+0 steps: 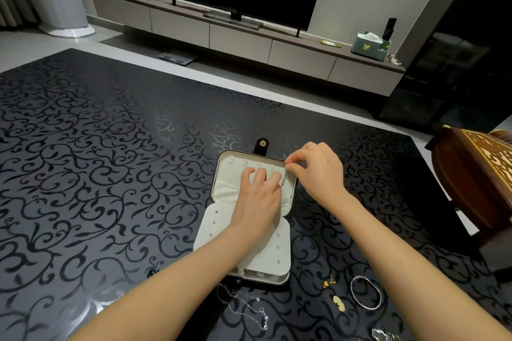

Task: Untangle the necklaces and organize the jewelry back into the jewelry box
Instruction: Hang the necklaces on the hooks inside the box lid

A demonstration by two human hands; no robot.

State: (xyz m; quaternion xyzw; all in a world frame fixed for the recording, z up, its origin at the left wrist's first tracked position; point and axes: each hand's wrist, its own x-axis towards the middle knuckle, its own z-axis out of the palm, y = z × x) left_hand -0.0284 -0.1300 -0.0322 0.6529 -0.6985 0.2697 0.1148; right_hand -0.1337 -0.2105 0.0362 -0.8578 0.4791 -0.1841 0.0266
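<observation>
Necklace chain (283,180) of thin silver is pinched between thumb and fingertips of the right hand (315,171) at the far right corner of the open, cream-lined black jewelry box (224,194), whose lid lining is pressed by the left hand (259,202) with fingers spread. Tangled silver necklaces (249,310) are seen on the black scroll-patterned worktop (97,174) just nearer than the box, a silver bangle (365,292) to its near right.

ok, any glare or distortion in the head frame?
Head view: dim room; glare patches on the glossy table behind the jewelry box and at lower left; wide-angle bowing toward the edges; the thin chain in the grip of the right hand barely resolves against the pale lining.
</observation>
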